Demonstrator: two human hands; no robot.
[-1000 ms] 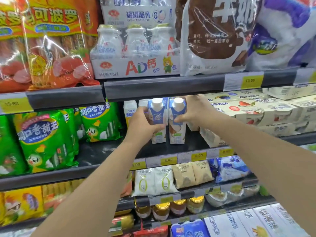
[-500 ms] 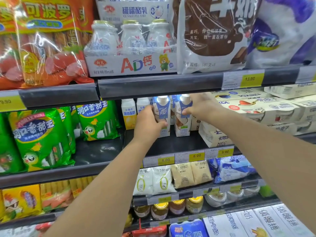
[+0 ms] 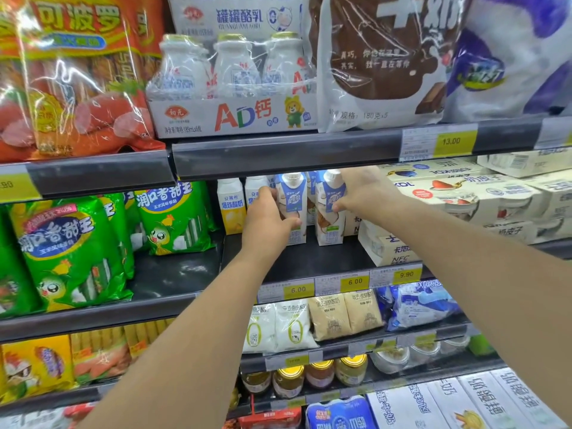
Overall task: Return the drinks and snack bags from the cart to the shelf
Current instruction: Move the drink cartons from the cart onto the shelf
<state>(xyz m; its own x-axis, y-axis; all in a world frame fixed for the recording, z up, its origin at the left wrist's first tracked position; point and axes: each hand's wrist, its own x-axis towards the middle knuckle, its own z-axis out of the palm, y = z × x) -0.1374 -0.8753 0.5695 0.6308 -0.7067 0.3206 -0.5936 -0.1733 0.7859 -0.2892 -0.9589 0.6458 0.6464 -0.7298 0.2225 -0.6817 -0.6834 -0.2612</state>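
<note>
Two blue-and-white drink cartons with white caps stand upright side by side on the dark middle shelf (image 3: 309, 267). My left hand (image 3: 269, 218) grips the left carton (image 3: 294, 196) from its left side, thumb across its lower front. My right hand (image 3: 362, 193) holds the right carton (image 3: 332, 209) from the right, fingers curled round its upper part. Both carton bases look to rest on the shelf. The cart is out of view.
Yellow-and-white cartons (image 3: 230, 205) stand just left of my left hand. White yoghurt multipacks (image 3: 464, 199) and a white box (image 3: 387, 246) crowd the right. Green sausage bags (image 3: 71, 246) fill the left bay. The shelf above (image 3: 278, 153) hangs low over the cartons.
Both hands have pushed the two cartons deeper onto the shelf, toward the back row. The view has shifted slightly left and closer.
</note>
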